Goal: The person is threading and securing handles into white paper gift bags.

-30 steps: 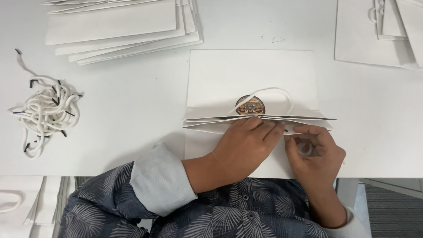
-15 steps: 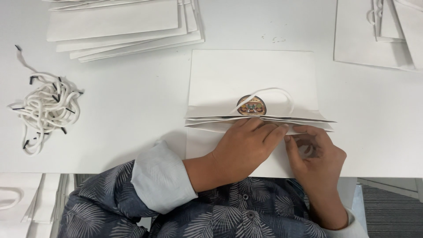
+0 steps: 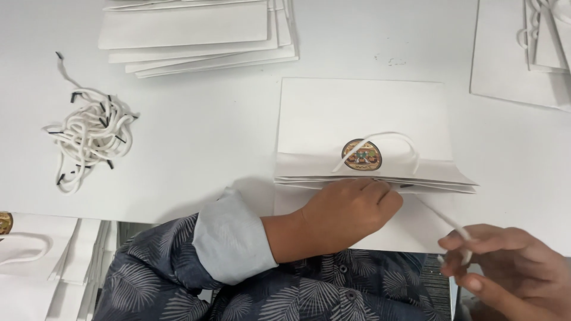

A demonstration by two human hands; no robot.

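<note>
A flat white paper bag (image 3: 363,116) lies on the white table (image 3: 208,137), with a round coloured sticker (image 3: 361,155) and a white cord handle (image 3: 380,142) looped over it. My left hand (image 3: 351,211) presses down on the bag's folded near edge, fingers curled. My right hand (image 3: 505,267) is off the table's near right, pinching a white cord (image 3: 443,217) that runs taut up to the bag's fold.
A loose pile of white cords with black tips (image 3: 89,134) lies at the left. A stack of flat white bags (image 3: 196,35) sits at the back. More bags with handles (image 3: 523,53) lie at the far right, others (image 3: 35,267) at the lower left.
My right hand has pulled away from the bag toward the lower right, drawing the white cord out with it. My left hand stays pressed on the fold.
</note>
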